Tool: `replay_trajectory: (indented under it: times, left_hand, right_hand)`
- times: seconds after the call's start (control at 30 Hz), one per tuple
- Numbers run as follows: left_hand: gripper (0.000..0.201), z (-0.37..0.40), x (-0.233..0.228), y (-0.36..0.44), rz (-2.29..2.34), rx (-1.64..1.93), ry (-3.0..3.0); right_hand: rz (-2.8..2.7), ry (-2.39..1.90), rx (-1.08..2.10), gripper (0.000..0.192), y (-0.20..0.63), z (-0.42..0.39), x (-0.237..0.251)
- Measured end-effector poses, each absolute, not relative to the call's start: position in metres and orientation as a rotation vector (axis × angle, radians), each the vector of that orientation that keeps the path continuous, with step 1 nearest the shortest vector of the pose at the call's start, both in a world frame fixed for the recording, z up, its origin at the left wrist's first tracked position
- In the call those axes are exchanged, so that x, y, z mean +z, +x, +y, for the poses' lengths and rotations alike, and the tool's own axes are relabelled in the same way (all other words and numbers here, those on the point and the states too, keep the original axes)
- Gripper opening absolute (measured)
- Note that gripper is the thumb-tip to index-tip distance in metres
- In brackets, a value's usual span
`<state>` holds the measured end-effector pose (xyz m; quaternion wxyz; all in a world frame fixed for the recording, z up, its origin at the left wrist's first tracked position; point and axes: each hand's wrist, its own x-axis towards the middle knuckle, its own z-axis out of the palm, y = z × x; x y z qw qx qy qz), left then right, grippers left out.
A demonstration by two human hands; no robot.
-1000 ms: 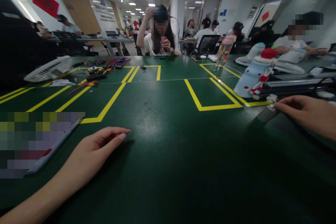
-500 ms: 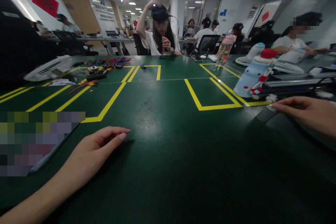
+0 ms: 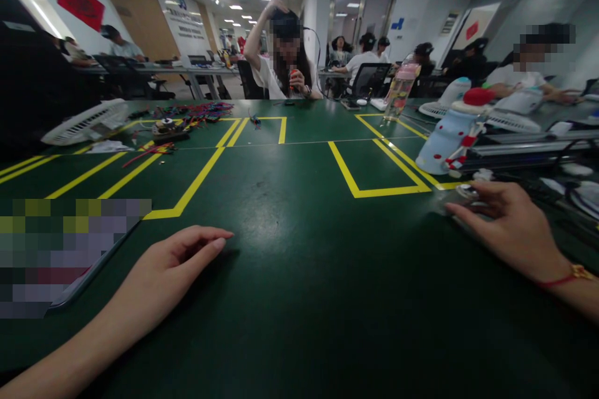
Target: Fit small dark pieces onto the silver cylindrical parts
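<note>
Your right hand (image 3: 510, 227) lies palm down on the green surface (image 3: 299, 299), and under its fingers (image 3: 468, 215) sits a small flat grey object (image 3: 453, 204), blurred and mostly covered, so you cannot tell what it is. It lies just below the corner of the yellow tape rectangle (image 3: 374, 189), on the near right part of the surface. Your fingers are stretched out over it rather than curled, so whether they grip it or only press on it cannot be told. A red cord bracelet (image 3: 564, 277) circles that wrist.

Your left hand (image 3: 173, 268) rests on the surface well apart from the right one, palm down, fingers together and extended, holding nothing. Just beside its forearm, to the left, lies a flat tablet (image 3: 88, 268) with a blurred screen.

Behind your right hand stands a pale blue bottle (image 3: 447, 137) with a red cap, tilted, touching a long dark rail (image 3: 524, 153). Further back is a clear bottle (image 3: 401, 90) with a pink lid. At the far left lie a white fan (image 3: 87, 121) and a heap of coloured wires (image 3: 196, 112). A person (image 3: 285, 56) sits at the far edge of the surface, one hand raised to the head.
</note>
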<state>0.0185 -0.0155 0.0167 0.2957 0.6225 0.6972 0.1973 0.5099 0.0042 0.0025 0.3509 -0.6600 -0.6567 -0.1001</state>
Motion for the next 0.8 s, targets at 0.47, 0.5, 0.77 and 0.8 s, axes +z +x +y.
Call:
replay_trajectory:
  times: [0.47,0.5,0.77,0.8]
  left_hand:
    - [0.042,-0.014,0.016,0.035,1.732,0.571,1.813]
    - [0.04,-0.016,0.019,0.047,1.657,0.592,1.861]
    - [0.02,-0.016,0.039,0.128,1.19,0.748,1.993]
    - [0.02,-0.014,0.04,0.128,1.191,0.767,1.953]
  right_hand:
    - [-2.16,-0.935,0.712,0.05,0.333,-0.021,-0.005]
    - [-2.126,-0.973,0.751,0.058,0.334,-0.021,-0.007]
    - [-2.024,-1.054,0.906,0.055,0.333,-0.021,-0.007]
    - [-2.026,-1.062,0.906,0.054,0.333,-0.022,-0.005]
